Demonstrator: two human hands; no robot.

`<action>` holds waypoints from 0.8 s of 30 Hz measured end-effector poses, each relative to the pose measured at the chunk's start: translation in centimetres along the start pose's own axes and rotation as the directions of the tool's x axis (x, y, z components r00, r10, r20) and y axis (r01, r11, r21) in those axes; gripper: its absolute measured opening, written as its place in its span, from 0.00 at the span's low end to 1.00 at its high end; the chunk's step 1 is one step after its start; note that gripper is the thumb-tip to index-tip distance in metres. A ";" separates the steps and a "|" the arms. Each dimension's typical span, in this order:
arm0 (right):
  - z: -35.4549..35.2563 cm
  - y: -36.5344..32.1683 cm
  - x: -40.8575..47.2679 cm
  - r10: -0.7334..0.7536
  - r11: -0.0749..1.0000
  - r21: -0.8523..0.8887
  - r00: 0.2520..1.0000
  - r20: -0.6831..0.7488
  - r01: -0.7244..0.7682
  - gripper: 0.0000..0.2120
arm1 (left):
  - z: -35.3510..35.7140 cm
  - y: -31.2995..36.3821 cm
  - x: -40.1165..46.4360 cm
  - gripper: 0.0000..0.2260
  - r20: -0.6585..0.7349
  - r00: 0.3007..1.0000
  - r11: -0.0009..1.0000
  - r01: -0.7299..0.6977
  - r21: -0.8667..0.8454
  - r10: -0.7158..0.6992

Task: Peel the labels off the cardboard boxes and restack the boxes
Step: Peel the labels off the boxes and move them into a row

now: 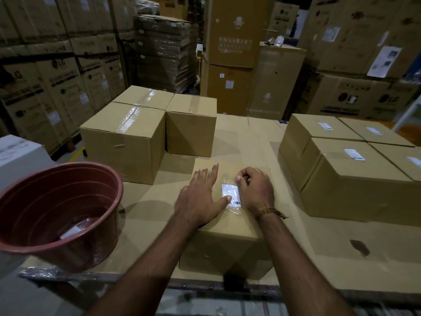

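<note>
Cardboard box at the near edge of the cardboard-covered table, white label on its top, left hand pressed flat with fingers spread, thumb on the label, right hand curled, pinching the clear film at the label's top, red tub to the left, labelled boxes stacked right, unlabelled boxes behind

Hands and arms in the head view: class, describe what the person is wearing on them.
Both forearms are bare, with no sleeves showing and no gloves. The right hand has a thin beaded bracelet, brownish with a small orange end, around the wrist. The left hand shows no ring, watch or band.
</note>
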State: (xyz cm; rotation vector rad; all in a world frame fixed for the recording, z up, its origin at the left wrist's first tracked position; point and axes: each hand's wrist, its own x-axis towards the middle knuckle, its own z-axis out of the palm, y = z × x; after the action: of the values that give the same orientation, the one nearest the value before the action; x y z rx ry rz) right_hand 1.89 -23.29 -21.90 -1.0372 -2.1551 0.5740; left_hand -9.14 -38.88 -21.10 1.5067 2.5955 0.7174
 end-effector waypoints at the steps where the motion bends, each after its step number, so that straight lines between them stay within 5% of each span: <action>1: 0.0 0.0 0.0 0.001 1.000 0.000 1.000 0.000 -0.001 0.06 | 0.0 0.0 0.0 0.44 -0.002 1.000 1.000 0.000 -0.003 0.000; 24: -0.2 -0.2 0.0 -0.008 0.996 0.093 1.000 0.001 0.008 0.07 | -0.2 0.0 -0.1 0.44 -0.009 1.000 0.999 0.004 -0.034 -0.005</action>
State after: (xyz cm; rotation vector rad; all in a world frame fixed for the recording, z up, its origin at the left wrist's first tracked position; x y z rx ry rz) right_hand 1.94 -23.34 -21.64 -0.9775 -2.1117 0.6646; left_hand -9.16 -39.01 -20.97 1.4915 2.5787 0.7656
